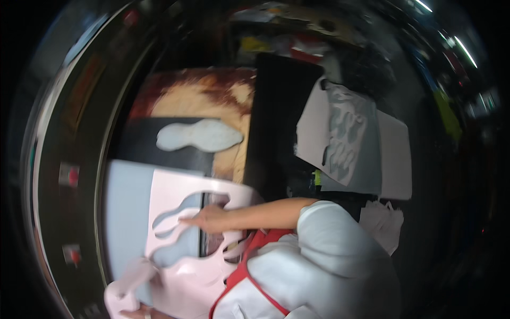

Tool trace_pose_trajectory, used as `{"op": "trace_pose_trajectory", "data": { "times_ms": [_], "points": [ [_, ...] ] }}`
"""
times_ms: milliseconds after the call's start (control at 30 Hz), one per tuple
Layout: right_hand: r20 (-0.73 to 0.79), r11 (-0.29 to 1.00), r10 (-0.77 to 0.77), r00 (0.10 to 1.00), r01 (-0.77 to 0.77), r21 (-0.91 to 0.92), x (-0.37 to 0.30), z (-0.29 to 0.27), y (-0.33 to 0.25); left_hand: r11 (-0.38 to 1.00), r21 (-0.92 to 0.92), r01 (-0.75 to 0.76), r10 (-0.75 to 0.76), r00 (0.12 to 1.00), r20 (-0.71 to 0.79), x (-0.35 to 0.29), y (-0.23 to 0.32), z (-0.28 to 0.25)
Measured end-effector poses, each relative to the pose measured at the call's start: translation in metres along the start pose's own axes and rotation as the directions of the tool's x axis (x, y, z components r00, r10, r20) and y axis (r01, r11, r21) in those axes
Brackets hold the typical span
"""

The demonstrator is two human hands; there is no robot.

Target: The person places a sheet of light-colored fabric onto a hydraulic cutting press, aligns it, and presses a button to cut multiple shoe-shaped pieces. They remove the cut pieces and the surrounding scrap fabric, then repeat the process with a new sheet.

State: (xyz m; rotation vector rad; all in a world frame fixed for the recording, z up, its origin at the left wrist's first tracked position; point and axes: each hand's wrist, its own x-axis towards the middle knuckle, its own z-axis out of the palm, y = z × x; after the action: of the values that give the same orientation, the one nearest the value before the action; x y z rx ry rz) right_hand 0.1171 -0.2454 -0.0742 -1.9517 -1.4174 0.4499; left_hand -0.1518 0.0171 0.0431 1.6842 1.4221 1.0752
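A pale pink sheet with sole-shaped cut-outs point(175, 183) lies partly over a blue-grey sheet point(127, 202). My right hand point(212, 219) reaches across it, fingertips together on the narrow strip between two cut-outs. At the lower edge my left hand point(141, 313), only partly in view, is closed on the sheet's near-left edge, which is lifted and curls over. Motion blurs this edge. Beyond the pink sheet, a whitish sole-shaped piece point(199, 135) rests flat across a dark pad and a worn board.
On the left runs a dark machine beam point(79, 159) with red buttons point(73, 175). The worn wooden board point(207, 101) is at the back. To the right, a black surface point(279, 106) adjoins stacked grey and pink sheets point(393, 154), some with cut-outs. Pink scraps point(382, 223) hang below them.
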Motion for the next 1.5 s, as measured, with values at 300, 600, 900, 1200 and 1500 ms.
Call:
{"op": "trace_pose_trajectory", "data": {
  "times_ms": [300,600,900,1200,1500],
  "points": [
    [-0.126,0.952,-0.287,0.950,0.268,-0.151,-0.009,-0.012,-0.055,-0.029,0.984,-0.178,0.175,0.968,0.180,-0.023,-0.046,-0.119],
    [0.707,0.709,0.102,0.700,-0.549,0.442,0.010,0.036,-0.091,0.647,-0.190,-0.739,0.611,0.352,0.709,-0.158,-0.048,0.006],
    [0.689,0.276,0.206,0.695,-0.717,0.640,0.009,0.035,-0.104,0.958,-0.287,-0.017,0.243,0.580,0.777,-0.121,-0.047,0.007],
    [0.057,0.944,-0.287,0.956,0.272,0.189,-0.013,0.031,-0.144,0.668,-0.424,-0.611,0.447,0.785,-0.428,0.011,0.009,-0.173],
    [0.917,0.580,-0.007,0.400,-0.745,0.329,0.012,0.092,-0.138,0.809,-0.091,-0.580,0.460,0.530,0.712,-0.152,-0.088,-0.081]
  ]
}}
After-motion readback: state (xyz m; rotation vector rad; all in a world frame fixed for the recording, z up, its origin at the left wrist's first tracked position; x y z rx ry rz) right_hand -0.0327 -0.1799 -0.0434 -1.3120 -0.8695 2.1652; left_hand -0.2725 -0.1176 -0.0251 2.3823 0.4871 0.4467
